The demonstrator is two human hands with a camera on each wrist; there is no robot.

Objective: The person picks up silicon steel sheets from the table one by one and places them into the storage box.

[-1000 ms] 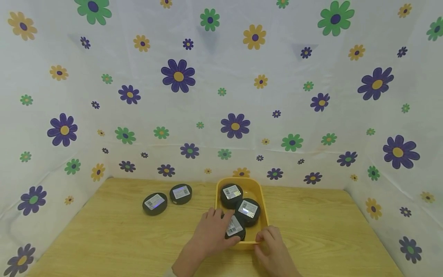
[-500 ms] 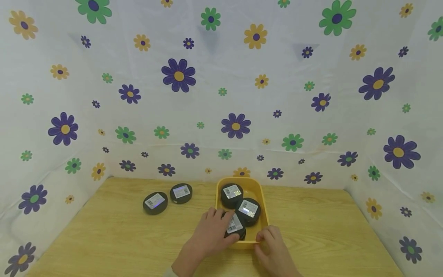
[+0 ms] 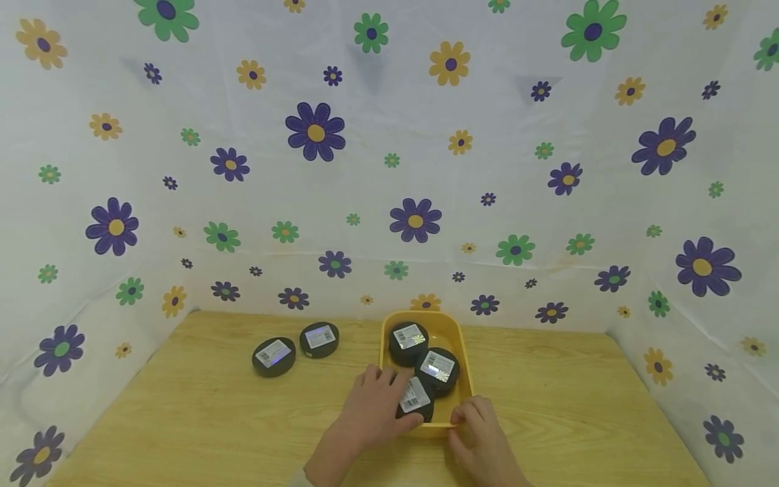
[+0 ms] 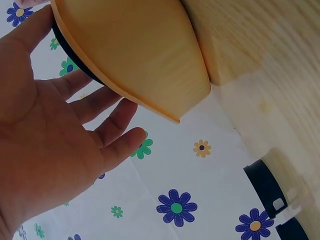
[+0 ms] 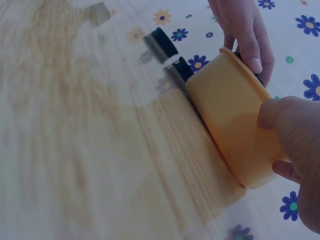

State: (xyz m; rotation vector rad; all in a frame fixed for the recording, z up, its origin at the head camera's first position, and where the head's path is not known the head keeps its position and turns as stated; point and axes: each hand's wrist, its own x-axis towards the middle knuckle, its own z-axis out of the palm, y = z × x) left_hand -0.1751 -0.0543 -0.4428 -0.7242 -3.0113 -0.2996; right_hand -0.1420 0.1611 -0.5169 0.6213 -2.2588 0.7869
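Near the front of the yellow bin (image 3: pixel 467 379), my left hand (image 3: pixel 372 409) grips a flat round black case (image 3: pixel 416 399) with a white barcode label, thumb at its near edge and fingers across its left side. A thin black edge (image 4: pixel 75 57) of this case shows above the bin's rim in the left wrist view. My right hand (image 3: pixel 483 436) pinches the bin's front right corner, its fingertips at the rim. Two more labelled black cases lie in the bin, one at the back (image 3: pixel 409 343) and another in the middle (image 3: pixel 438 370).
Two similar round black cases, one (image 3: pixel 274 356) farther left and one (image 3: pixel 319 339) nearer the bin, lie on the wooden table (image 3: pixel 219 419). A white flowered cloth (image 3: pixel 365 182) hangs behind the table and along both sides.
The front case has shifted slightly to the right under my left hand. Both hands and the bin hold nearly the same places.
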